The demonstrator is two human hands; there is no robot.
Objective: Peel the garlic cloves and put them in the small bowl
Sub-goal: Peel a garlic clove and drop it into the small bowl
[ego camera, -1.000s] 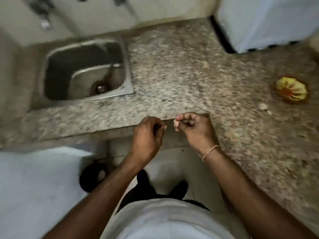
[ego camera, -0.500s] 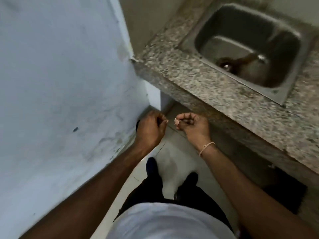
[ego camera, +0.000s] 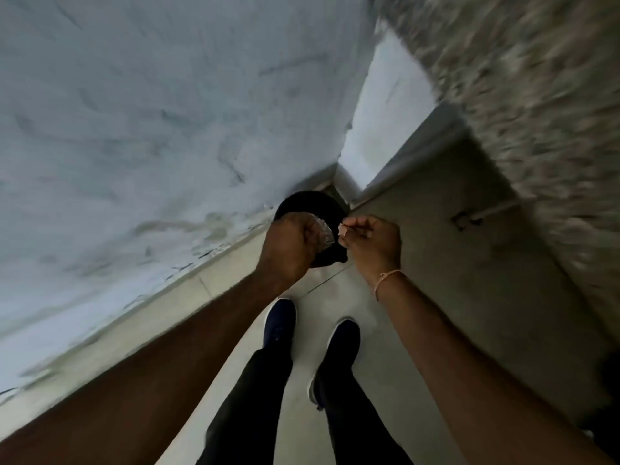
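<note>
Pale garlic clove (ego camera: 343,230) pinched in right hand (ego camera: 372,245); left hand (ego camera: 292,246) grips papery peel (ego camera: 324,233) beside it

Garlic clove (ego camera: 343,230): small, pale pinkish-white piece, sitting pinched at fingertips of right hand (ego camera: 374,245), just right of black round bin (ego camera: 310,209) on floor. Whether peeled or not, too small to tell.

Papery skin scrap (ego camera: 324,233): thin, translucent, silvery-white, crinkled, poking out from curled fingers of left hand (ego camera: 292,245), hanging directly over black bin, near its right side. Clove and skin scrap lying just beside each other, small gap between, both above bin's front-right edge. Small bowl not showing.
</note>
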